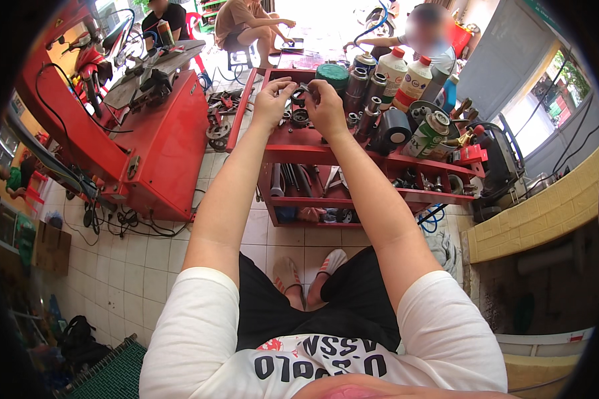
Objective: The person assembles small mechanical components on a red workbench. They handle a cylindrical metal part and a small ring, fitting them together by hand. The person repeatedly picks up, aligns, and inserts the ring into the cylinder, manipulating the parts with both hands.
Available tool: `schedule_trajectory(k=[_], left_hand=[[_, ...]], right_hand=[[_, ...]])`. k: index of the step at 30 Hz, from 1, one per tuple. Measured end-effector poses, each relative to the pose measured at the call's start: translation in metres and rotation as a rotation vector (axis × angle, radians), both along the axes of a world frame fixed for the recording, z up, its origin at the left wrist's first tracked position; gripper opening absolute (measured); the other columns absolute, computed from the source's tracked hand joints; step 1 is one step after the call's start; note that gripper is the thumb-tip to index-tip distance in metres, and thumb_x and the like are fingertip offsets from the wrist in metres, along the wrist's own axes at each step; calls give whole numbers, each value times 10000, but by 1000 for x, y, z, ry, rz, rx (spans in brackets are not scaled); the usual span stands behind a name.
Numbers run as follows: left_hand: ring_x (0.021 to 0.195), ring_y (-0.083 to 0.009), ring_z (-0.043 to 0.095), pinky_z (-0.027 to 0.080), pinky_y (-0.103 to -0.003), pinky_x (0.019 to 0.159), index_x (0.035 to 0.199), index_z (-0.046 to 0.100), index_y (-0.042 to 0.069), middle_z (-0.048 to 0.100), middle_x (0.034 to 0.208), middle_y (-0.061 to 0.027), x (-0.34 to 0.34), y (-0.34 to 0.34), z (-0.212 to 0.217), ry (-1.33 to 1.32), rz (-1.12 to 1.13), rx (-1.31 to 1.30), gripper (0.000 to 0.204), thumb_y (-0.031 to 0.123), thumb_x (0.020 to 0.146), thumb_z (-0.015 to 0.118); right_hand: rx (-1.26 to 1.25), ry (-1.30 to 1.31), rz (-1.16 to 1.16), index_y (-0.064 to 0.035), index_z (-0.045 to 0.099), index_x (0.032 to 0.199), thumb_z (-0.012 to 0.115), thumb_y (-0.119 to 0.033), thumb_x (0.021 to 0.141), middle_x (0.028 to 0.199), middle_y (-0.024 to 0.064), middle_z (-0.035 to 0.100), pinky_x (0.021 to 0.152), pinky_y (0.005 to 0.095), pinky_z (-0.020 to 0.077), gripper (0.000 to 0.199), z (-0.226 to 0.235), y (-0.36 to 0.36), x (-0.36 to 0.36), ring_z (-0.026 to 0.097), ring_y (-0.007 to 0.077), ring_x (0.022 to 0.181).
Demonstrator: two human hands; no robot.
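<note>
Red machine [160,163]: stands at the left on the tiled floor, with dark cords near its base.
Floor parts [221,118]: a jumble of metal pieces between the red machine and the red cart.
Co-worker [241,25]: seated on a low stool beyond the cart, knees bent, one arm held forward.
Red cart [293,155]: in front of the person, loaded on top, with more tools and parts on the levels below.
Left hand [275,101]: over the near left part of the cart top, thumb and fingertips brought close together; cannot tell whether they pinch anything.
Small dark part [299,96]: between the two hands, above the cart top; its exact shape is hard to make out.
Dark ring [300,118]: on the cart top, just below the small part.
Right hand [325,108]: fingers curled downward beside the small part; cannot tell whether they grip it.
Green tub [333,74]: just beyond the right hand.
Metal cylinders [356,88]: upright, right of the tub.
White bottles [403,74]: two, red-capped, behind the cylinders.
Green-and-white can [431,135]: near the cart's right end.
Red box [470,155]: right of the can.
</note>
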State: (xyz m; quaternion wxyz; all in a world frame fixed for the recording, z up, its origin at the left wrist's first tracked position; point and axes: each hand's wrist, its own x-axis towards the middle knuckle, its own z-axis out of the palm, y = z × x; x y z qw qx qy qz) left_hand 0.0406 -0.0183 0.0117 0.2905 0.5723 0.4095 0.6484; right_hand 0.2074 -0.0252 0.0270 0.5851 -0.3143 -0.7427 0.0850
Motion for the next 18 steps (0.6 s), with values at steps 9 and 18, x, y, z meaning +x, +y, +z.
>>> schedule_trajectory(k=[9,18], left_hand=[[1127,-141,643,490,-293,1004,1121,762,-5,701,1256,-81,-2,-2,0,-8,-76,17,238,178,972,738],[1118,-143,648,493,-290,994,1123,762,9,716,1216,-75,-1,-1,-1,16,-76,31,221,164,967,739]], right_hand=[[56,-28,3,-38,682,1032,732,-27,824,952,135,678,744,409,564,214,-2,2,2,665,320,870],[92,-25,-16,-28,702,1026,739,-24,830,964,142,700,721,369,570,199,-2,2,2,696,298,827]])
